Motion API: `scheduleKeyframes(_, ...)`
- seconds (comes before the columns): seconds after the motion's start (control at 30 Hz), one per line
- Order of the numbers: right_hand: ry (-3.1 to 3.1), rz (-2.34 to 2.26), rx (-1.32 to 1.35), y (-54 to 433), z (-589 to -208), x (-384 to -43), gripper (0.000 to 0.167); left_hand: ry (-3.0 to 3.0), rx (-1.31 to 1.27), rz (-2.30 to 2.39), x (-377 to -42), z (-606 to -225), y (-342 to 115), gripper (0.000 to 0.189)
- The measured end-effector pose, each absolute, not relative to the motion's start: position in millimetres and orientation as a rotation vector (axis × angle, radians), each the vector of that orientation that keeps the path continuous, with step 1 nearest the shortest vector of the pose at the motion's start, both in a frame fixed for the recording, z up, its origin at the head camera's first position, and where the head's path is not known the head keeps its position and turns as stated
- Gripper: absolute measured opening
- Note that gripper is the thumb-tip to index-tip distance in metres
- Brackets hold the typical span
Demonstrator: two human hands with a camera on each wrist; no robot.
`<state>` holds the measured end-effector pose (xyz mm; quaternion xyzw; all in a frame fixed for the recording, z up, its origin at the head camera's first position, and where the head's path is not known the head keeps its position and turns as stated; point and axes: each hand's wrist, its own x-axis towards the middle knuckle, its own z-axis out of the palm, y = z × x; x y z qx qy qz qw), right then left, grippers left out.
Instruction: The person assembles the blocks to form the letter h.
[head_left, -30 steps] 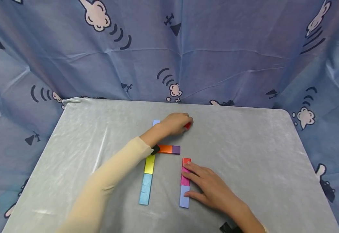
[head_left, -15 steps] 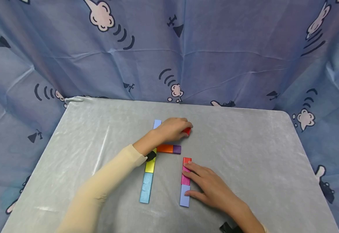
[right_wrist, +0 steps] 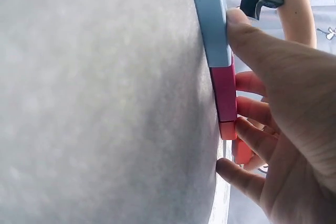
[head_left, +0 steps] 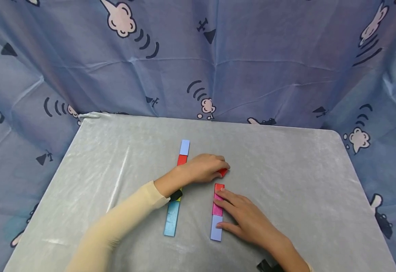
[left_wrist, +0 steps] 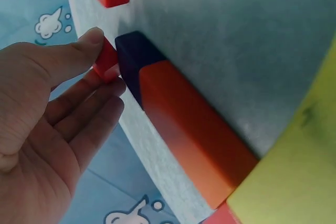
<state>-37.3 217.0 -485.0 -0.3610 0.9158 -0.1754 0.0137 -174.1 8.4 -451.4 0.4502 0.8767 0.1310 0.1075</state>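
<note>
My left hand (head_left: 205,167) pinches a small red block (left_wrist: 107,61) between thumb and fingertips. In the left wrist view, this block is right at the end of a dark purple block (left_wrist: 134,51), which adjoins an orange block (left_wrist: 189,129). My right hand (head_left: 247,217) lies with extended fingers along a column made of a red block (head_left: 219,186), a pink block (head_left: 217,209) and a periwinkle block (head_left: 216,228). Its thumb touches the periwinkle block (right_wrist: 212,19) in the right wrist view. The left hand hides the orange and purple blocks from the head view.
A longer column stands to the left: a periwinkle block (head_left: 184,147), a red block (head_left: 182,159), a yellow block (left_wrist: 289,171) and a light blue block (head_left: 172,219). Grey cloth covers the table (head_left: 286,166). A patterned blue curtain (head_left: 252,75) hangs behind it.
My left hand has come nearer with the red block, from beyond the orange and purple row to the purple block's end. My right hand has stayed in place.
</note>
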Motion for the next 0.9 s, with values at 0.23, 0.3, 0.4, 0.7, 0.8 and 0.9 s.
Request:
scheduleKeyframes(0.23,2.889,-0.548,-1.186,217.3,-485.4,-37.1,0.069,2.599,1.338,0.323,-167.4,-457.6,7.6,0.028)
scheduleKeyframes(0.3,2.886,-0.551,-1.192,217.1,-485.3,-37.0,0.068,2.602,1.339,0.316,-165.6,-459.1,7.4,0.029)
scheduleKeyframes(0.4,2.877,-0.552,-1.187,216.8,-485.5,-37.3,0.068,2.612,1.345,0.291,-162.7,-460.7,7.3,0.031)
scheduleKeyframes(0.7,2.858,-0.532,-1.177,216.3,-485.9,-37.9,0.067,2.606,1.355,0.269,-156.1,-459.8,5.0,0.031)
scheduleKeyframes(0.8,2.855,-0.533,-1.176,216.2,-485.7,-37.9,0.067,2.598,1.357,0.27,-154.7,-459.7,3.8,0.033)
scheduleKeyframes(0.9,2.861,-0.538,-1.18,216.7,-484.9,-37.6,0.067,2.596,1.35,0.265,-153.4,-460.0,3.0,0.034)
